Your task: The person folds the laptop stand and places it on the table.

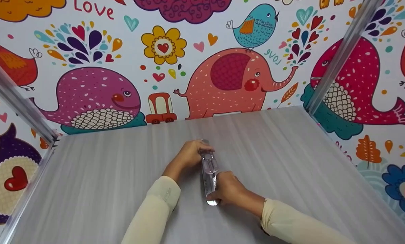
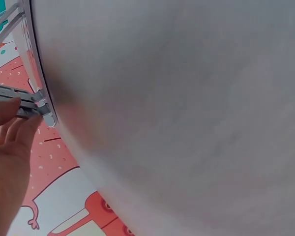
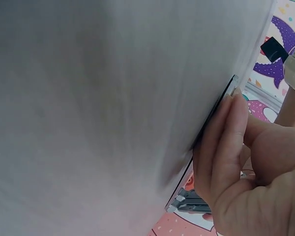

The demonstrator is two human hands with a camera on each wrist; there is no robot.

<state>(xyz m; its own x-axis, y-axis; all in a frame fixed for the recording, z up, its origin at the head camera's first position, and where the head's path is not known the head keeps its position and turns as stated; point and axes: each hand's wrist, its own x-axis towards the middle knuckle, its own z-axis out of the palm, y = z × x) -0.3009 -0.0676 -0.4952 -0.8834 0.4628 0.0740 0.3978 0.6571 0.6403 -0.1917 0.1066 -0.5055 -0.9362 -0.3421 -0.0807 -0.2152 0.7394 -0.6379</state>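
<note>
A long, narrow silver-grey stapler (image 1: 209, 169) stands on the table, lengthwise away from me. My left hand (image 1: 191, 152) holds its far end; in the left wrist view, the thumb and fingers of that hand (image 2: 12, 147) pinch a grey metal arm (image 2: 12, 93) that rises from the flat base (image 2: 37, 59). My right hand (image 1: 230, 188) grips the near part from the right side. In the right wrist view, the fingers of this hand (image 3: 226, 142) lie along the dark-edged base (image 3: 214, 108). The hands partly cover the stapler.
The grey wood-grain table (image 1: 97, 176) extends around both hands. Behind it rises a wall (image 1: 121, 44) printed with cartoon animals. Metal posts stand at the left corner (image 1: 22, 105) and right corner (image 1: 341, 61) of the table.
</note>
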